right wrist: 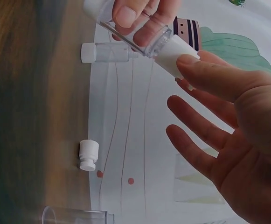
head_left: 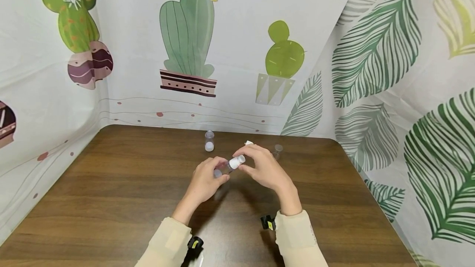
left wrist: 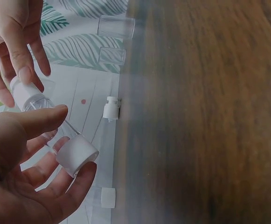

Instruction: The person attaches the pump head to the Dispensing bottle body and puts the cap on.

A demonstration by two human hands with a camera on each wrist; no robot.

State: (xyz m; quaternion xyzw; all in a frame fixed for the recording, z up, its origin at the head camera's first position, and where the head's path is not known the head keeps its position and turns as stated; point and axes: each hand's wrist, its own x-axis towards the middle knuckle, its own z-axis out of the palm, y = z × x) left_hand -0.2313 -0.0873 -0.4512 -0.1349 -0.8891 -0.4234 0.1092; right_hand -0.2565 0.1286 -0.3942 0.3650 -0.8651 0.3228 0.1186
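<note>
Head view: above the middle of the dark brown wooden bench [head_left: 111, 201], the left hand [head_left: 205, 180] grips the base end of a small clear plastic bottle with white ends [head_left: 229, 165], held tilted; the right hand [head_left: 261, 167] pinches its white upper end. Behind stand a small clear vial with a white base [head_left: 209, 141], a white pump cap [head_left: 248, 143] and a clear plastic cup [head_left: 278, 150], each apart from the others.

Left wrist view: the left hand [left wrist: 21, 172] curls thumb and fingers round the bottle [left wrist: 56, 128]; the pump cap [left wrist: 111, 108] lies beyond.

Right wrist view: the right hand [right wrist: 228, 135] presses its thumb on the bottle's white end [right wrist: 175, 58], the other fingers spread loosely; the vial [right wrist: 105, 52] and pump cap [right wrist: 88, 155] rest on the bench
</note>
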